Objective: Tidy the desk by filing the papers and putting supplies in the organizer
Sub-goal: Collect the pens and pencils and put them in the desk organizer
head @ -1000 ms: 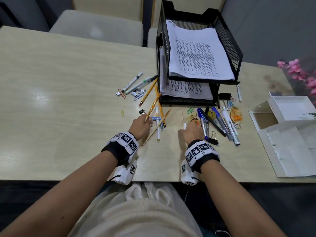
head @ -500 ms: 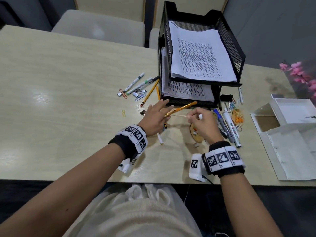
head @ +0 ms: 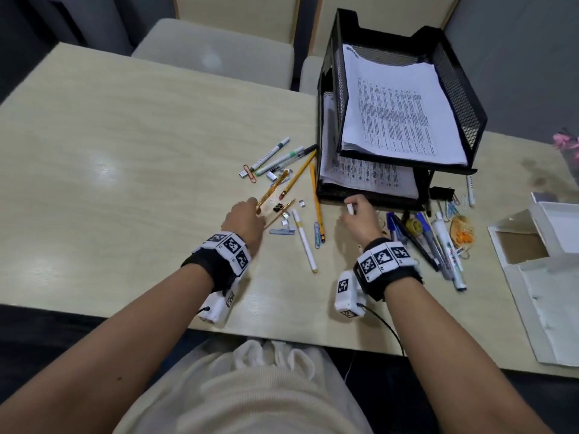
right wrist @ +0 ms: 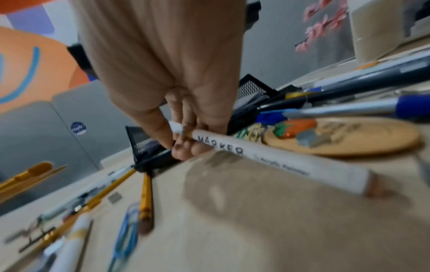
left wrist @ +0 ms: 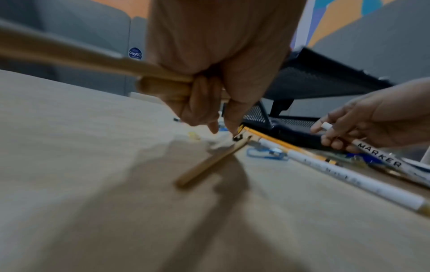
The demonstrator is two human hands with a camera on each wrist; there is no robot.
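Observation:
My left hand (head: 249, 211) grips yellow pencils (head: 271, 191), which blur as they point up and away; in the left wrist view they cross the fist (left wrist: 163, 86). Its fingertips (left wrist: 229, 127) hover just above a small black binder clip (left wrist: 237, 138), beside a loose pencil (left wrist: 209, 162) on the desk. My right hand (head: 352, 211) holds a white marker (right wrist: 267, 158) close to the front of the black mesh tray organizer (head: 457, 89). Printed papers (head: 394, 108) lie in both tiers.
A white pen (head: 304, 241), a yellow pencil (head: 317, 205) and blue paper clips (head: 282, 231) lie between my hands. Pens and markers (head: 438, 242) pile up right of my right hand, by a wooden coaster (right wrist: 337, 139). An open white box (head: 551, 249) is far right.
My left hand has carried the pencils left and down toward the binder clip. My right hand, with the marker in it, has dropped toward the tray's front edge.

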